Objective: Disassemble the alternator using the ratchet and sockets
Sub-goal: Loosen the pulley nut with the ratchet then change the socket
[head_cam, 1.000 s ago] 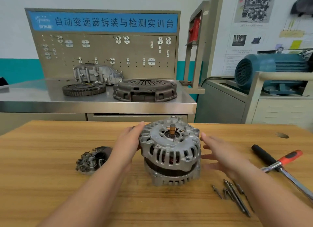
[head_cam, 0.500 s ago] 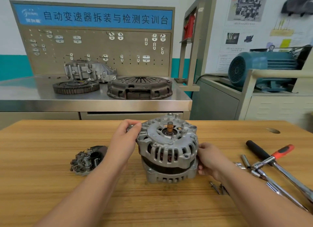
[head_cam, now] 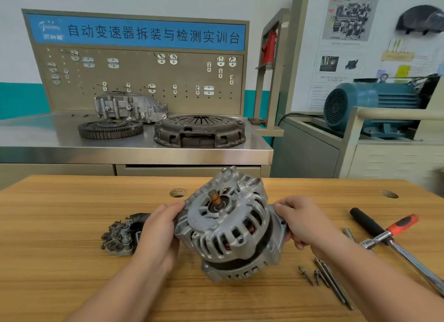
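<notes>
Wooden bench, one tilted alternator, left hand and right hand each gripping a side, two crossed tools

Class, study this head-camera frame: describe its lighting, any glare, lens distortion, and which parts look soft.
Head view: even, diffuse light, only a faint shadow under the alternator; pale glare on the steel bench top; wide-angle bowing curves the far edge of the wooden table; wall posters look soft, small text unreadable; the alternator is fairly sharp.
</notes>
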A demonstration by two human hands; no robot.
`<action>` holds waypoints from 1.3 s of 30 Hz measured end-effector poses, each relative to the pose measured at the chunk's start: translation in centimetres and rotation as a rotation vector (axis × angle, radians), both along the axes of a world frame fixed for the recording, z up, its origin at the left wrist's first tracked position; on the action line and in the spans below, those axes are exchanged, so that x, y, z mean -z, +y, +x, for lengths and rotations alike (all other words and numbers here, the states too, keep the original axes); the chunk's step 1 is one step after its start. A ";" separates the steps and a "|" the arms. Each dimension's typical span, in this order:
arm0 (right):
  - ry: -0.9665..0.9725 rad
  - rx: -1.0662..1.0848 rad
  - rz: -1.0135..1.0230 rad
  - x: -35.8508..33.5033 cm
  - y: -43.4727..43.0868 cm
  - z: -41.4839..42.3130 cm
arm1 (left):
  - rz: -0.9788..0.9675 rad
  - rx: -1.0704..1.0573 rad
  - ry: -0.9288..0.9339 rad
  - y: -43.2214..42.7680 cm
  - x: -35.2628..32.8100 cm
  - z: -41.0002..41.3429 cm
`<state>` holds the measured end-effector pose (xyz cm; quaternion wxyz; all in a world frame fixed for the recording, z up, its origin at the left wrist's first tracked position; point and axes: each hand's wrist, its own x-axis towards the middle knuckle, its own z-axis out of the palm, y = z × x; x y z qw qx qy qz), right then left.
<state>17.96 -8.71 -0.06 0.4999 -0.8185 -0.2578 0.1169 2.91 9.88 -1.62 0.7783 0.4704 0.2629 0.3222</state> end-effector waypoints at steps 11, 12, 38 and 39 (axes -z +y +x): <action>0.102 -0.090 -0.070 -0.3 2.8 3.4 | -0.026 -0.050 0.028 1.6 0.2 3.1; 0.087 -0.104 -0.082 -0.4 3.2 3.7 | -0.032 -0.053 0.037 1.8 0.2 3.3; 0.083 -0.075 0.063 -1.4 6.1 0.8 | 0.945 0.314 0.368 2.1 1.2 -2.4; 0.153 -0.090 0.053 -1.2 5.6 0.4 | 0.950 0.331 0.360 2.2 1.2 -2.3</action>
